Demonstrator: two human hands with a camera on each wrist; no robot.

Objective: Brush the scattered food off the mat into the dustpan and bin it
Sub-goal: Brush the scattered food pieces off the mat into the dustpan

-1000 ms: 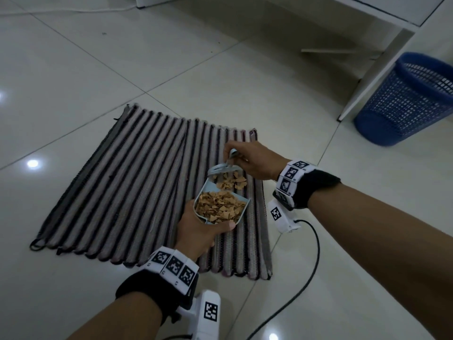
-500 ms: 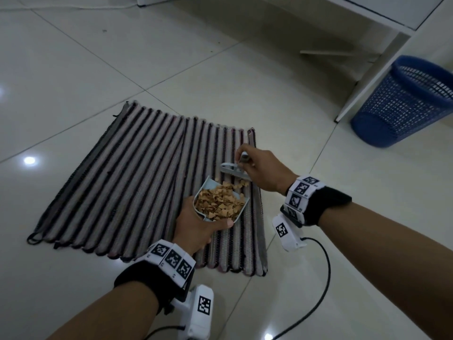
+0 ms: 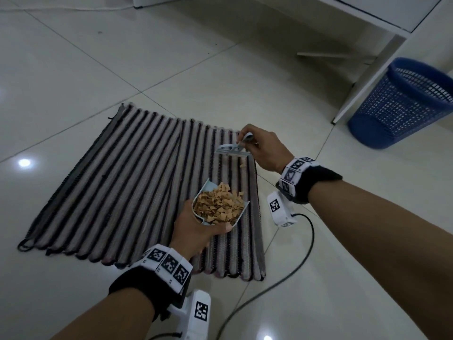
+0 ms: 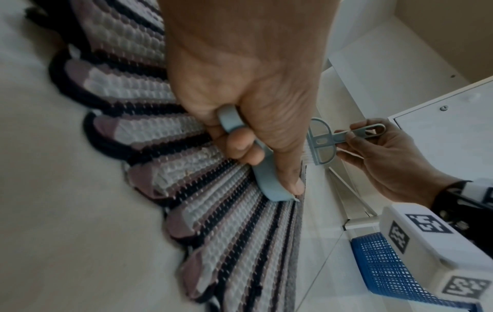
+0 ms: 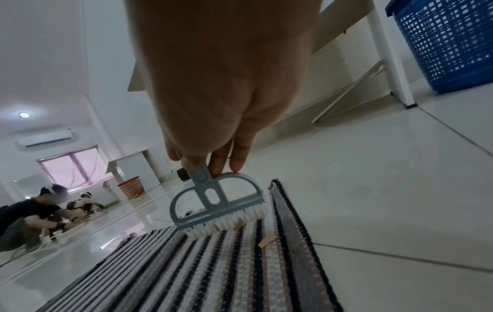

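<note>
- Hands, two: left hand [image 3: 196,229] is gripping one dustpan [image 3: 208,190] heaped with crumbs [image 3: 218,204] over the mat's [image 3: 122,180] near right part; right hand [image 3: 264,150] is pinching one brush [image 3: 231,149] at the far right edge.
- Two loose crumbs [image 5: 266,240] are lying by the bristles.
- One blue bin [image 3: 404,104] is standing far right.
- Wristband markers are showing no readable writing.

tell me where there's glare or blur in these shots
Head view: sharp, with lamp glare spots on the floor tiles. Left wrist view: dim, the mat smeared at the upper left. Right wrist view: the right hand is soft up close, the brush crisp, straight lines bowed.
</note>
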